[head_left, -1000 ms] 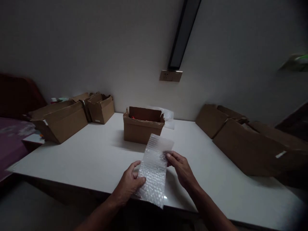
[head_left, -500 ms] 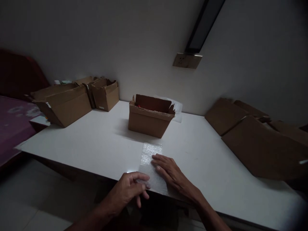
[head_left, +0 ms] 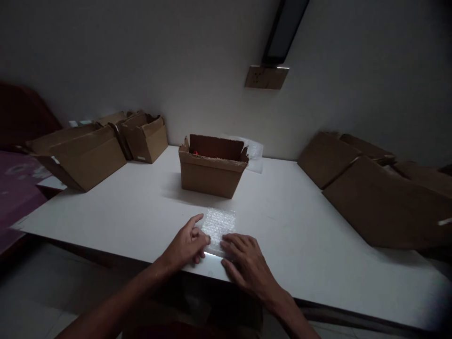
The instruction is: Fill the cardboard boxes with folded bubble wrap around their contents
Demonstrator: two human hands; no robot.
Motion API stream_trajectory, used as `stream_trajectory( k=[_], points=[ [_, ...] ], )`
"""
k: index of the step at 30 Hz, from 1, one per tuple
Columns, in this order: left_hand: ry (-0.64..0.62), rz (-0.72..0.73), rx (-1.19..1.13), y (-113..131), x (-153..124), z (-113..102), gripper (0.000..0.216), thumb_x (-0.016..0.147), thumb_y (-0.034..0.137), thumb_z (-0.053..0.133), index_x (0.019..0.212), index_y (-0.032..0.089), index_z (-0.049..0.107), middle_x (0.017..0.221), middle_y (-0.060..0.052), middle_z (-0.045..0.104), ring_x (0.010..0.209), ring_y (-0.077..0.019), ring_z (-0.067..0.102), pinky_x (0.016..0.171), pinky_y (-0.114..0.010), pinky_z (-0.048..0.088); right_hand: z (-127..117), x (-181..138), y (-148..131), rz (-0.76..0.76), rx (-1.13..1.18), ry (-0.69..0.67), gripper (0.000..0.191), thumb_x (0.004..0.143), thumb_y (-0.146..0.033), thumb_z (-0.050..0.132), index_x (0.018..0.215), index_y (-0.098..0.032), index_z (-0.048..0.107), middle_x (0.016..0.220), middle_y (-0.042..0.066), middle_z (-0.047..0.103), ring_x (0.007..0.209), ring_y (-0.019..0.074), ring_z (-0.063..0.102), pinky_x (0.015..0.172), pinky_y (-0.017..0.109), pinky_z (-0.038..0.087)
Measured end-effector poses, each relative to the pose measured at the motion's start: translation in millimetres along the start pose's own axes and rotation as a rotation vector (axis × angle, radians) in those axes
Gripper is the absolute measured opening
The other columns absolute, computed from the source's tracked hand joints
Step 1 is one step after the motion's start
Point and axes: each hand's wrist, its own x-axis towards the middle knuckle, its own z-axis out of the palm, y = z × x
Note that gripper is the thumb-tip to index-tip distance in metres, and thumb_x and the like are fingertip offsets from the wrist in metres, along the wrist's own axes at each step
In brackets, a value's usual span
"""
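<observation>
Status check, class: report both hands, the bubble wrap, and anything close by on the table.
Left hand and right hand pressing bubble wrap flat on white table. Open cardboard box just behind it, apart.

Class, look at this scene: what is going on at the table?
A person presses a clear sheet of bubble wrap flat on the white table, near its front edge. The left hand holds its left side; the right hand lies on its near end. An open brown cardboard box stands behind it.

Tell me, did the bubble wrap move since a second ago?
Yes. The bubble wrap was held up in front of the open box; now it lies flat on the table, under both hands.
</observation>
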Motion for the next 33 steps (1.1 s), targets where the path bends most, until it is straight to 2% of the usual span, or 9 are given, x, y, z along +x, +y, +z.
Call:
stream_trajectory(
  k=[3, 5, 9, 12, 14, 17, 20, 24, 33],
  points=[
    [0.126, 0.415, 0.496, -13, -15, -3, 0.056, 0.078, 0.019, 0.063, 0.134, 0.024, 0.055, 0.122, -0.011, 0.063, 0.108, -0.0253, 0.059, 0.095, -0.043, 0.049, 10, 3, 0, -0.008, 0.027, 0.069, 0.025, 0.093, -0.015, 0.050, 0.110, -0.021, 0.067, 0.109, 0.010, 0.073, 0.100, 0.0255, 0.064, 0.086, 0.046, 0.047],
    [0.105, 0.561, 0.652, -21, -19, -4, 0.045, 0.079, 0.013, 0.057, 0.123, 0.024, 0.063, 0.121, -0.010, 0.066, 0.115, -0.0269, 0.056, 0.101, -0.048, 0.044, 13, 2, 0, 0.038, 0.090, 0.088, 0.023, 0.095, -0.017, 0.048, 0.107, -0.022, 0.067, 0.101, 0.008, 0.075, 0.092, 0.0234, 0.065, 0.083, 0.043, 0.049],
    [0.105, 0.459, 0.668, -26, -17, -5, 0.036, 0.084, 0.016, 0.052, 0.117, 0.023, 0.066, 0.101, -0.008, 0.071, 0.093, -0.0237, 0.062, 0.088, -0.042, 0.049, 7, -10, -5, 0.140, 0.176, 0.117, 0.021, 0.097, -0.024, 0.050, 0.111, -0.026, 0.064, 0.100, 0.005, 0.074, 0.090, 0.0214, 0.066, 0.079, 0.038, 0.053],
    [0.140, 0.367, 0.697, -24, -11, -4, 0.041, 0.083, 0.020, 0.054, 0.123, 0.021, 0.062, 0.102, -0.009, 0.071, 0.088, -0.0237, 0.063, 0.086, -0.041, 0.049, 0, -17, -10, 0.088, 0.041, 0.220, 0.032, 0.093, -0.021, 0.053, 0.124, -0.024, 0.058, 0.121, 0.010, 0.068, 0.105, 0.0249, 0.063, 0.086, 0.041, 0.050],
    [0.168, 0.362, 0.760, -23, -6, -2, 0.041, 0.083, 0.019, 0.054, 0.124, 0.019, 0.062, 0.096, -0.009, 0.071, 0.085, -0.0237, 0.062, 0.086, -0.042, 0.048, 0, -15, -12, 0.016, -0.067, 0.173, 0.036, 0.089, -0.019, 0.057, 0.125, -0.023, 0.058, 0.129, 0.012, 0.064, 0.112, 0.0282, 0.059, 0.090, 0.045, 0.047],
    [0.244, 0.446, 0.841, -25, -6, -1, 0.037, 0.086, 0.020, 0.054, 0.122, 0.019, 0.061, 0.104, -0.010, 0.069, 0.096, -0.0260, 0.061, 0.090, -0.044, 0.047, 7, -4, -13, -0.050, -0.159, 0.043, 0.030, 0.087, -0.015, 0.056, 0.116, -0.023, 0.062, 0.121, 0.010, 0.068, 0.106, 0.0284, 0.060, 0.089, 0.046, 0.043],
    [0.230, 0.572, 0.837, -27, -15, -1, 0.040, 0.085, 0.024, 0.059, 0.125, 0.020, 0.059, 0.120, -0.012, 0.064, 0.111, -0.0282, 0.057, 0.096, -0.045, 0.044, 16, 6, -9, -0.052, -0.137, 0.063, 0.029, 0.090, -0.010, 0.048, 0.111, -0.021, 0.065, 0.104, 0.010, 0.074, 0.090, 0.0247, 0.064, 0.081, 0.042, 0.044],
    [0.144, 0.541, 0.755, -25, -27, -5, 0.042, 0.084, 0.014, 0.054, 0.126, 0.019, 0.058, 0.107, -0.009, 0.069, 0.099, -0.0241, 0.061, 0.092, -0.042, 0.046, 20, 5, -4, 0.040, 0.091, 0.081, 0.024, 0.095, -0.018, 0.049, 0.111, -0.022, 0.066, 0.092, 0.007, 0.075, 0.080, 0.0213, 0.065, 0.074, 0.036, 0.049],
    [0.172, 0.426, 0.853, -25, -9, -4, 0.045, 0.082, 0.013, 0.049, 0.127, 0.016, 0.056, 0.119, -0.010, 0.065, 0.110, -0.0275, 0.054, 0.098, -0.047, 0.043, 7, 24, 1, 0.155, -0.032, -0.173, 0.030, 0.095, -0.025, 0.048, 0.119, -0.018, 0.064, 0.134, 0.015, 0.060, 0.123, 0.0295, 0.054, 0.099, 0.049, 0.044]
  ],
)
